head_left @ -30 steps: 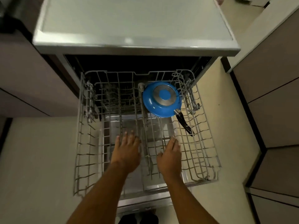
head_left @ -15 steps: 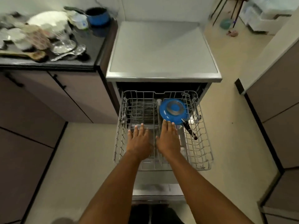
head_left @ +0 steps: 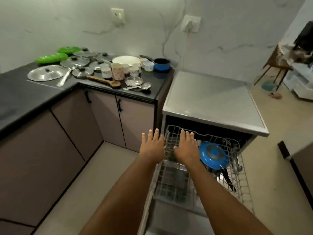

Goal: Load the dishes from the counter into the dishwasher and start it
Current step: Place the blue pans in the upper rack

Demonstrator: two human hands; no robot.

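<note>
Blue showed at only one place in the dishwasher: a blue pan lay face down in the pulled-out wire rack, right of the centre of the frame, with its black handle pointing to the lower right. The part of the rack that I could see looked otherwise mostly bare.

Both hands were at the centre of the frame, palms down, fingers straight and a little spread, and they held nothing. The right hand was over the rear left corner of the rack, just beside the pan. Whether it touched the wires, I could not tell. The left hand was just outside the left edge of the rack, in front of the cabinet door.

The dishes to load stood on the black counter in the upper left of the frame: steel lids, cups, a white plate, a blue saucepan and a wooden spoon. From the hands they lay up and to the left, well apart. The left hand was the nearer one, and the saucepan, at the right end of the counter near the dishwasher, was among the closest pieces. The long axis of the wooden spoon ran from left to right, with its bowl at the right end, toward the dishwasher.

In my judgement the loading was at an early stage, and the next reach would go up and left, most easily with the left hand.
</note>
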